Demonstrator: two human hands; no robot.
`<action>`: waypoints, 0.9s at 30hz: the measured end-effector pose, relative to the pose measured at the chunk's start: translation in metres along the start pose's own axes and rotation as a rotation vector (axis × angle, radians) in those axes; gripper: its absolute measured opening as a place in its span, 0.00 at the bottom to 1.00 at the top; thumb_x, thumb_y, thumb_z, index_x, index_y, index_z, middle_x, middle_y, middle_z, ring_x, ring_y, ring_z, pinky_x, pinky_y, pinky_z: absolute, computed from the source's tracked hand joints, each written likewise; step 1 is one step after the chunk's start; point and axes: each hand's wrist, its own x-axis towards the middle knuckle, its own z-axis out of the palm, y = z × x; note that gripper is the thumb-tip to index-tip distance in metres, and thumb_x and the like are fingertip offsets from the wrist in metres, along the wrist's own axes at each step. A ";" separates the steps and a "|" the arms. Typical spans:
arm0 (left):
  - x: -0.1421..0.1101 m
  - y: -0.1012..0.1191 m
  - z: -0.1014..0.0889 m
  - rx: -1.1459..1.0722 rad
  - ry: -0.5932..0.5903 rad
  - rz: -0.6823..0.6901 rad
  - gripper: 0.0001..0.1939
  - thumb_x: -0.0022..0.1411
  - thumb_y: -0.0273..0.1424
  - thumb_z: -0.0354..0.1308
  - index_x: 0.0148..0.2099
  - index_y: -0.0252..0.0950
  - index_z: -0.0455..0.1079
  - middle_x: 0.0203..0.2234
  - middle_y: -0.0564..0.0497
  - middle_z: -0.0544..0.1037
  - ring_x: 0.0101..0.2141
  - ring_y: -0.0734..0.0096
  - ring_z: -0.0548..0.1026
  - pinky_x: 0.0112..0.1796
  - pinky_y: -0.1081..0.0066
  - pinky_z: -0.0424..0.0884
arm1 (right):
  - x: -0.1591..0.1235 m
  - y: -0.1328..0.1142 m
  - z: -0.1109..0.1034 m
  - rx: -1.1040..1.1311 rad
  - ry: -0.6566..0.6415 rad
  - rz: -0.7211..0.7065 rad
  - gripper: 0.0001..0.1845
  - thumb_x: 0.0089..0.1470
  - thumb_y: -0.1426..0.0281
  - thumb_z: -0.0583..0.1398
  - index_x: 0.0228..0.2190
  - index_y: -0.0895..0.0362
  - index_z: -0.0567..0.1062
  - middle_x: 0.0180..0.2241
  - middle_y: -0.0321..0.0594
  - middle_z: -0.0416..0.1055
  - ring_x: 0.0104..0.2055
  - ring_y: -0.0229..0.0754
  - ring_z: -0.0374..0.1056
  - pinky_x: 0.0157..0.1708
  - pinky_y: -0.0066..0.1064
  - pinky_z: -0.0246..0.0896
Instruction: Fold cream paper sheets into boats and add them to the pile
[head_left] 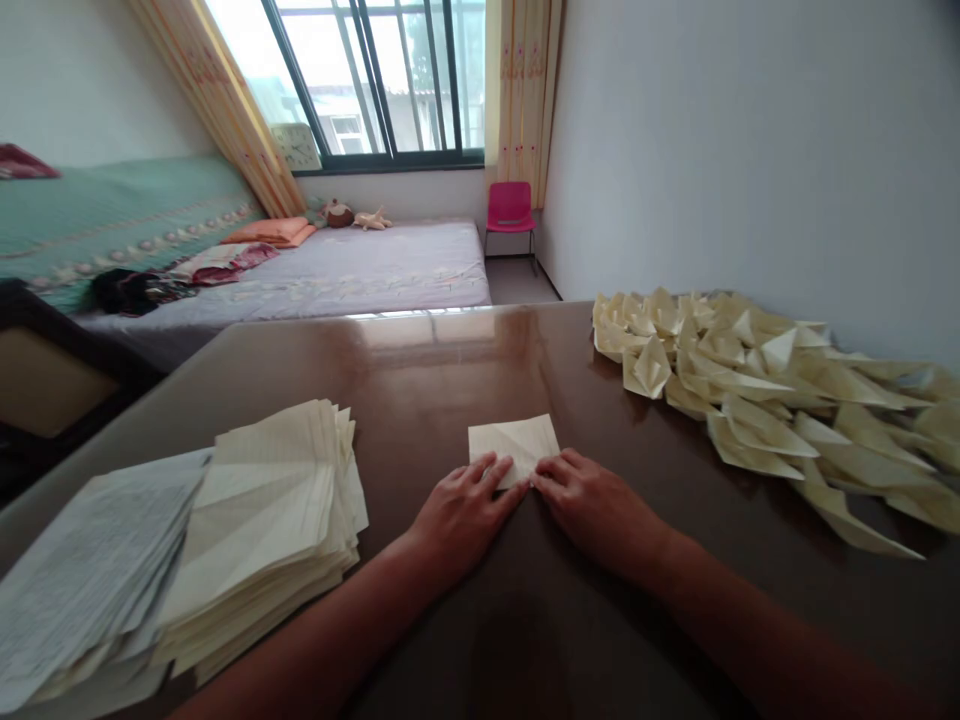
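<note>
A small folded sheet of cream paper (517, 437) lies on the table in front of me, with a diagonal crease faintly visible across it. My left hand (469, 508) grips its lower left part, fingers on top and thumb stretched along the near edge. At the lower right corner, my right hand (600, 505) pinches the paper with its fingers close together. The two hands almost meet at the near edge, where the fingers partly cover the paper.
A thick stack of lined cream sheets (247, 510) stands at left, beside printed papers (97, 570). Many folded paper boats (735, 370) are heaped along the wall at right. Beyond the brown table (420, 380) are a bed (390, 265) and a pink chair (510, 207).
</note>
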 end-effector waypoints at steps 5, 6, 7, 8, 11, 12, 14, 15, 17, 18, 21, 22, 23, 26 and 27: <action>-0.003 0.005 -0.007 0.080 -0.045 -0.032 0.18 0.67 0.27 0.47 0.57 0.39 0.67 0.57 0.43 0.68 0.55 0.53 0.67 0.46 0.58 0.73 | -0.007 -0.004 -0.011 -0.090 -0.090 0.034 0.16 0.57 0.77 0.56 0.46 0.59 0.75 0.47 0.47 0.72 0.45 0.47 0.66 0.42 0.36 0.64; -0.004 0.007 -0.009 0.101 -0.050 -0.043 0.18 0.67 0.26 0.47 0.56 0.37 0.67 0.57 0.42 0.69 0.55 0.53 0.68 0.45 0.59 0.73 | -0.008 -0.006 -0.014 -0.114 -0.111 0.045 0.16 0.57 0.77 0.56 0.46 0.58 0.75 0.48 0.47 0.72 0.45 0.47 0.66 0.41 0.36 0.64; -0.004 0.009 -0.011 0.123 -0.055 -0.055 0.17 0.67 0.26 0.48 0.56 0.35 0.68 0.56 0.42 0.69 0.54 0.53 0.69 0.44 0.59 0.73 | -0.009 -0.008 -0.017 -0.138 -0.132 0.057 0.16 0.58 0.76 0.55 0.46 0.58 0.75 0.49 0.47 0.71 0.45 0.47 0.67 0.40 0.36 0.63; -0.005 0.011 -0.013 0.143 -0.062 -0.064 0.17 0.67 0.25 0.48 0.55 0.33 0.68 0.55 0.41 0.70 0.53 0.54 0.70 0.43 0.60 0.74 | -0.009 -0.009 -0.019 -0.159 -0.152 0.070 0.16 0.58 0.76 0.55 0.46 0.58 0.75 0.49 0.46 0.71 0.45 0.47 0.67 0.40 0.37 0.63; -0.006 0.014 -0.018 0.184 -0.087 -0.082 0.17 0.66 0.24 0.48 0.55 0.30 0.68 0.54 0.40 0.71 0.51 0.56 0.71 0.43 0.61 0.73 | -0.010 -0.012 -0.025 -0.203 -0.197 0.115 0.15 0.58 0.77 0.55 0.45 0.60 0.75 0.49 0.47 0.72 0.45 0.48 0.67 0.38 0.38 0.61; -0.006 0.014 -0.019 0.196 -0.092 -0.089 0.17 0.65 0.23 0.49 0.54 0.29 0.69 0.53 0.40 0.72 0.50 0.57 0.72 0.42 0.61 0.73 | -0.009 -0.012 -0.026 -0.213 -0.205 0.134 0.15 0.58 0.78 0.55 0.44 0.60 0.75 0.47 0.46 0.73 0.44 0.48 0.67 0.37 0.38 0.60; -0.007 0.014 -0.020 0.216 -0.093 -0.101 0.17 0.63 0.22 0.51 0.53 0.26 0.69 0.51 0.38 0.73 0.48 0.57 0.73 0.41 0.62 0.73 | -0.008 -0.011 -0.025 -0.222 -0.210 0.175 0.12 0.58 0.78 0.54 0.40 0.59 0.76 0.42 0.45 0.74 0.42 0.48 0.67 0.36 0.38 0.58; -0.007 0.013 -0.020 0.225 -0.088 -0.102 0.16 0.62 0.22 0.52 0.52 0.25 0.69 0.50 0.37 0.74 0.47 0.57 0.74 0.40 0.63 0.73 | -0.007 -0.009 -0.024 -0.223 -0.204 0.193 0.11 0.58 0.78 0.54 0.38 0.58 0.76 0.39 0.45 0.75 0.41 0.48 0.67 0.36 0.38 0.57; -0.006 0.011 -0.018 0.237 -0.055 -0.100 0.14 0.62 0.23 0.53 0.49 0.26 0.71 0.47 0.38 0.75 0.44 0.57 0.74 0.38 0.63 0.72 | -0.005 -0.005 -0.020 -0.219 -0.175 0.217 0.09 0.59 0.75 0.54 0.36 0.57 0.76 0.36 0.44 0.75 0.39 0.47 0.67 0.35 0.37 0.55; -0.006 0.010 -0.017 0.238 -0.030 -0.099 0.12 0.62 0.23 0.53 0.47 0.28 0.72 0.45 0.39 0.76 0.42 0.58 0.75 0.36 0.63 0.72 | -0.004 -0.002 -0.018 -0.216 -0.151 0.220 0.09 0.60 0.73 0.54 0.36 0.57 0.75 0.36 0.44 0.75 0.39 0.47 0.67 0.35 0.36 0.53; -0.005 0.007 -0.015 0.241 0.051 -0.107 0.10 0.64 0.25 0.51 0.45 0.34 0.72 0.39 0.45 0.77 0.36 0.61 0.75 0.33 0.64 0.71 | -0.002 0.003 -0.013 -0.206 -0.072 0.206 0.10 0.62 0.68 0.54 0.39 0.56 0.74 0.40 0.44 0.74 0.40 0.45 0.66 0.35 0.35 0.51; -0.004 0.006 -0.014 0.245 0.071 -0.102 0.10 0.64 0.25 0.51 0.46 0.35 0.71 0.38 0.47 0.77 0.35 0.62 0.75 0.32 0.64 0.70 | -0.002 0.004 -0.012 -0.203 -0.049 0.200 0.10 0.61 0.68 0.54 0.41 0.56 0.74 0.42 0.43 0.74 0.41 0.46 0.66 0.36 0.36 0.51; -0.004 0.005 -0.014 0.253 0.088 -0.093 0.11 0.64 0.25 0.51 0.46 0.36 0.71 0.38 0.47 0.77 0.35 0.62 0.75 0.32 0.65 0.70 | -0.001 0.004 -0.011 -0.201 -0.031 0.193 0.10 0.61 0.68 0.54 0.41 0.55 0.74 0.43 0.43 0.74 0.42 0.46 0.65 0.36 0.36 0.50; -0.005 0.002 -0.012 0.279 0.126 -0.059 0.11 0.63 0.23 0.52 0.47 0.36 0.70 0.38 0.47 0.78 0.34 0.62 0.75 0.31 0.65 0.70 | -0.001 0.005 -0.010 -0.179 0.007 0.174 0.10 0.60 0.69 0.56 0.42 0.55 0.74 0.43 0.43 0.74 0.45 0.47 0.64 0.38 0.37 0.50; -0.005 0.001 -0.011 0.280 0.138 -0.053 0.11 0.63 0.23 0.53 0.47 0.35 0.70 0.37 0.47 0.78 0.34 0.62 0.75 0.31 0.65 0.69 | -0.001 0.006 -0.009 -0.159 0.021 0.165 0.11 0.59 0.69 0.56 0.43 0.54 0.74 0.43 0.43 0.75 0.46 0.47 0.63 0.39 0.37 0.49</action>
